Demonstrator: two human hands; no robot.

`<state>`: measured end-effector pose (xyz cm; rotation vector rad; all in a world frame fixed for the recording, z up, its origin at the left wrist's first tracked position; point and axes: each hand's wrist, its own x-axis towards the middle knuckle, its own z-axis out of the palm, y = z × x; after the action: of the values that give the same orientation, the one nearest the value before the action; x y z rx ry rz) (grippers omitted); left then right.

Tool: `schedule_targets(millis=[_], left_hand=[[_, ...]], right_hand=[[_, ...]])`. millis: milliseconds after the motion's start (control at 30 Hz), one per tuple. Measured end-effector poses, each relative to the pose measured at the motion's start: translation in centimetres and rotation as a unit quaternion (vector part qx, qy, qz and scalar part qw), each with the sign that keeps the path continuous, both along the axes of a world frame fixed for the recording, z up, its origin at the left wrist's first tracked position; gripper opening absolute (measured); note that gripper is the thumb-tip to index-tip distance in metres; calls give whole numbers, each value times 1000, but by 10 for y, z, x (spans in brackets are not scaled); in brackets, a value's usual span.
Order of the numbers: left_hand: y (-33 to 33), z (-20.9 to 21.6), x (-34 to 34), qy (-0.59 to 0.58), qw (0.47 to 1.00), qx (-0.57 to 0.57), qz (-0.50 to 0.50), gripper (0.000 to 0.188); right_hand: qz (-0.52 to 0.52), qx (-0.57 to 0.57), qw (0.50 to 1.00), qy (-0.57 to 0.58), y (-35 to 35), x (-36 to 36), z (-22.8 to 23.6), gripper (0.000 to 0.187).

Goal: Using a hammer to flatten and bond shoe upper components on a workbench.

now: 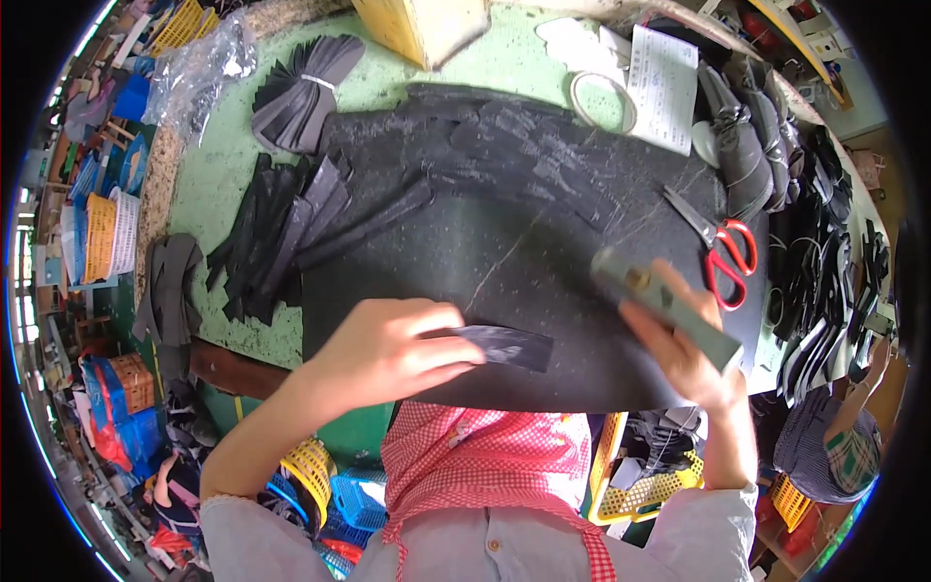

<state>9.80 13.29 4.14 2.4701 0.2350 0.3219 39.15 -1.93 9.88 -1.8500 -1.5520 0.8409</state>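
Between the fingers of my left hand [402,344] is the near end of a short black strip [519,349], lying flat at the front of a black work mat [407,267]. My right hand [684,344], slightly blurred, is closed around what looks like a hammer [669,306]: a long grey head with a round brown spot near its far end. It is held above the mat, right of the strip and apart from it. Beyond it lie red-handled scissors [722,242], blades slightly apart.
Several dark strips [281,233] are piled at the left, below a tied grey bundle [308,92]. More black pieces [514,145] spread across the mat's far side. A tape roll [574,102] and paper sheet [662,92] lie far right. Stacked black pieces [815,262] line the right edge.
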Motion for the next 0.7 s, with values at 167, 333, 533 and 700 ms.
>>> schedule_targets(millis=[167,333,533,700], left_hand=[[-4,20,-9,14,999,39,33,38],[-28,-8,14,3,996,30,83,49],[-28,-5,27,21,998,6,53,39],[-18,-19,32,-55,996,-8,63,28]], right_hand=[[219,-78,973,5,-17,-37,10,15],[204,-93,975,-14,-22,-59,2,13],[174,-128,976,-35,-30,-63,3,13],[162,-127,978,-22,-34,-62,-2,16]])
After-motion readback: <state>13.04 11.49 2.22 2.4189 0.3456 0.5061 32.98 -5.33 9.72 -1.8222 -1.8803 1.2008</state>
